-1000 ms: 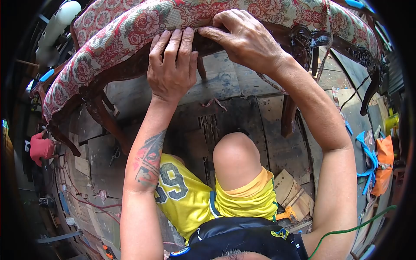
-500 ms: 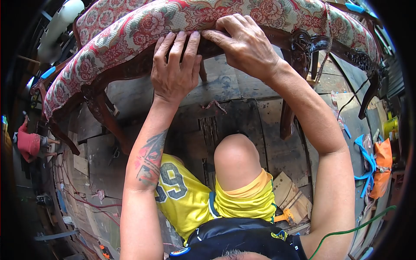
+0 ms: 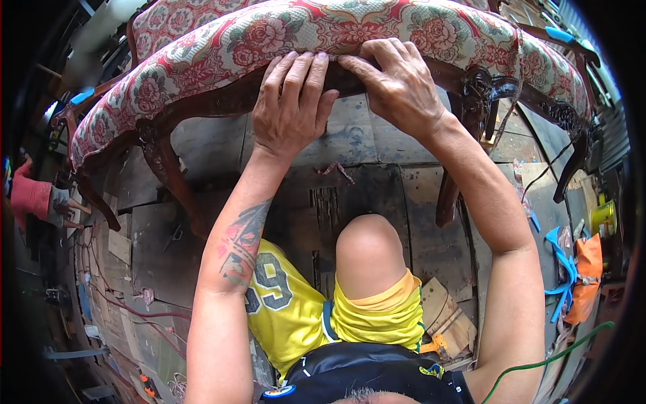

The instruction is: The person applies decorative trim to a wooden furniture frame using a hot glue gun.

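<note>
The left hand [image 3: 293, 101] lies with its fingers straight and close together, tips pressed on the lower edge of the floral fabric [image 3: 222, 47] where it meets the dark wooden rail [image 3: 215, 104]; it closes on nothing. Just beside it, almost touching, the right hand [image 3: 398, 84] is arched, its bent fingers set on the same edge. Whether it pinches the cloth or only presses cannot be told.

The fabric covers a padded seat standing on the plank floor [image 3: 377, 195], straight ahead of the person and above a bare knee [image 3: 369, 249]. It looks like a thick weave over soft padding, likely to give under the fingers and be easiest to grip at its free edge. The rail and carved leg [image 3: 168, 168] look stiff and heavy, so they seem the firmer holds, though the carving may chip. An orange bag [image 3: 584, 276] and blue straps [image 3: 562, 262] lie well apart on the right.
</note>
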A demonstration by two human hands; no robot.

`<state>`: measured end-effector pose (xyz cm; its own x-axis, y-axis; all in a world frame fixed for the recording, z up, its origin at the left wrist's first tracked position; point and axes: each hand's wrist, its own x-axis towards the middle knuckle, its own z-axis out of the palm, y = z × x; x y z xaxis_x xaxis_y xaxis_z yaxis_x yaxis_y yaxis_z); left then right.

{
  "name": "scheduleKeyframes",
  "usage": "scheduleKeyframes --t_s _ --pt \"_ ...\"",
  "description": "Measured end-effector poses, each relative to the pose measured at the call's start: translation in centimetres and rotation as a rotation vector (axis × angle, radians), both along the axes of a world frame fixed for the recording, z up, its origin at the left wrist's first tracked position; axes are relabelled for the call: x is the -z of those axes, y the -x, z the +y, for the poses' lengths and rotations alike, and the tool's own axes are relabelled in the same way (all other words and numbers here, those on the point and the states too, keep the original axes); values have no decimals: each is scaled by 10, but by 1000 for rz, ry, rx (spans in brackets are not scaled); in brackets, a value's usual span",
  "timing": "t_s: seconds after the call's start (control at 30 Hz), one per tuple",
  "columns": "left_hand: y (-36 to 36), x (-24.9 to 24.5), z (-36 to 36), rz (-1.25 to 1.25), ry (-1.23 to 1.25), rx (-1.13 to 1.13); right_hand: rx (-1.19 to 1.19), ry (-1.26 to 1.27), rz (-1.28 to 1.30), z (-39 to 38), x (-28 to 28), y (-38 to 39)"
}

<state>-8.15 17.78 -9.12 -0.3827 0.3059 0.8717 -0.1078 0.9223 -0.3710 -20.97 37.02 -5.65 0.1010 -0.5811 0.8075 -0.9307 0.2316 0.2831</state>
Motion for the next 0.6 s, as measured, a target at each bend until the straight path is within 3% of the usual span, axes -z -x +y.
scheduleKeyframes --t_s 0.6 --pt "-1 0 -4 26 -23 48 61 66 7 -6 4 -10"
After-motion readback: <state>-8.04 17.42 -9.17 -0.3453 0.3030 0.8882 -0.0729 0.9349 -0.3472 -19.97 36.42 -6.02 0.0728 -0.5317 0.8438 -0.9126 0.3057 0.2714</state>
